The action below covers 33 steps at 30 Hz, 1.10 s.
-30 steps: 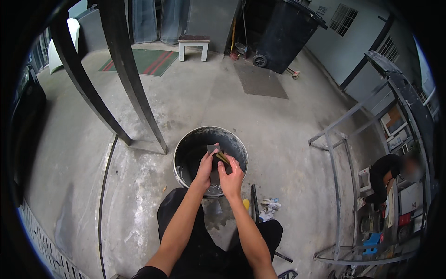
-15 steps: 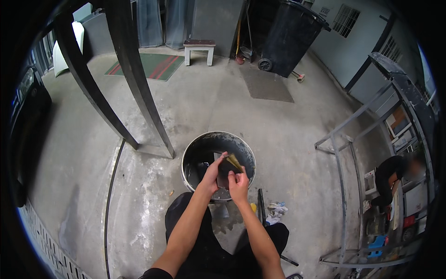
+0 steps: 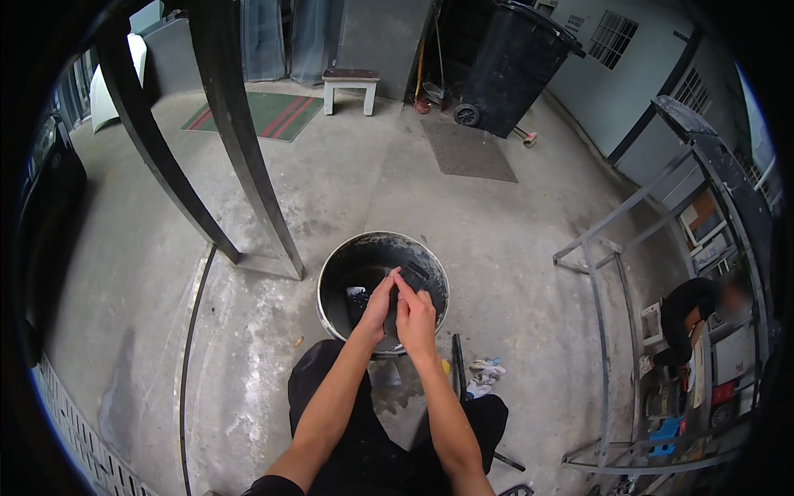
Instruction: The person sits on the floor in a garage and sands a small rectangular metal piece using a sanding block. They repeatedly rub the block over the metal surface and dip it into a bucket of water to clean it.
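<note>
In front of my knees stands a round bucket (image 3: 347, 258), dark inside with a pale, stained rim and dark liquid low down. Over its opening my two hands lean together, fingertips meeting. My left hand (image 3: 378, 307) has its fingers straight and pressed together, palm turned inward. Beside it, my right hand (image 3: 416, 321) has its forefinger stretched toward the left fingertips and the others curled. Whatever lies between the palms is hidden. A dark flat edge (image 3: 420, 269) shows just beyond the right fingers; whether it is held, I cannot tell. A pale shiny patch (image 3: 357, 295) appears inside the bucket.
Crumpled cloths (image 3: 486, 374) and a dark bar (image 3: 459, 364) lie right of the bucket. Dark posts (image 3: 248, 165) rise at left, a metal frame (image 3: 600, 331) at right with a seated person (image 3: 686, 318) behind it. Farther off are a stool (image 3: 351, 83) and a wheeled bin (image 3: 521, 70).
The folded yellow-brown sheet between my hands no longer shows. My right hand has moved up and its fingertips now meet the left ones. The whole view has shifted slightly.
</note>
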Each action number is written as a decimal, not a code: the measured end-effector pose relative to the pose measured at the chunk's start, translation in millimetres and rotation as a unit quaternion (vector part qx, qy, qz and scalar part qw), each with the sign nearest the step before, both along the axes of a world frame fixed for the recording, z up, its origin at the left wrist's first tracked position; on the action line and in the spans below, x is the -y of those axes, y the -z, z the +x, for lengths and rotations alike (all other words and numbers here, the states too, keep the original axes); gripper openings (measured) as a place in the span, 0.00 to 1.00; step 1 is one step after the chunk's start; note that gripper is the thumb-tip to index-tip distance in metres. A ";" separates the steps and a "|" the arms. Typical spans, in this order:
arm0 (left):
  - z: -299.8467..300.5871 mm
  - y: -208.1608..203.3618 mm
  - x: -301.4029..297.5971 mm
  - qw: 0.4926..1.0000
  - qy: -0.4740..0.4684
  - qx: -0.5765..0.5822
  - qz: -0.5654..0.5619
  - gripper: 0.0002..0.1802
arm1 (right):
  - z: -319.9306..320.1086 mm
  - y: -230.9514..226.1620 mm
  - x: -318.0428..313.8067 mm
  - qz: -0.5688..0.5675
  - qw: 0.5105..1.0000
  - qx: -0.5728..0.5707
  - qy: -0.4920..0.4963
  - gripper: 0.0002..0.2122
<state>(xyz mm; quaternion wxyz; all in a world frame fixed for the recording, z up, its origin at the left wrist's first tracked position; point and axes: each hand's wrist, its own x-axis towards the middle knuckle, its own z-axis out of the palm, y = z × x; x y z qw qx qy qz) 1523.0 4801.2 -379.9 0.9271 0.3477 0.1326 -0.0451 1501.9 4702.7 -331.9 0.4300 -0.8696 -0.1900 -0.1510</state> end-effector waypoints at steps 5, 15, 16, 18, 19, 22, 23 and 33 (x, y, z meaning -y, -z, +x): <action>1.0 5.8 6.1 0.996 0.044 -0.056 0.062 0.25 | 13.1 21.2 0.2 0.138 0.990 -0.010 0.020 0.17; -2.2 -7.5 1.2 0.997 -0.059 -0.037 0.040 0.28 | -25.7 40.0 -17.6 0.211 0.974 -0.067 0.038 0.18; -2.1 -6.8 -1.9 0.999 -0.046 -0.025 0.011 0.27 | -27.6 39.7 -19.6 0.210 0.975 -0.051 0.040 0.18; 1.0 -2.4 -7.1 0.999 -0.037 0.008 -0.032 0.25 | -26.0 37.7 -22.1 0.196 0.980 -0.023 0.033 0.17; 2.2 1.3 -10.1 0.998 -0.033 0.016 -0.055 0.26 | -25.7 35.6 -21.8 0.175 0.984 -0.034 0.018 0.17; 1.2 -3.9 -5.3 0.991 -0.023 0.011 -0.129 0.26 | -21.3 36.5 -13.8 0.107 0.993 0.007 -0.042 0.20; 0.8 -5.8 -2.8 0.992 -0.014 0.015 -0.128 0.26 | -19.9 38.5 -12.9 0.076 0.996 0.027 -0.041 0.21; 6.2 10.2 -12.1 0.999 -0.028 -0.024 -0.031 0.30 | -60.2 44.3 -13.6 0.127 0.976 -0.134 -0.113 0.37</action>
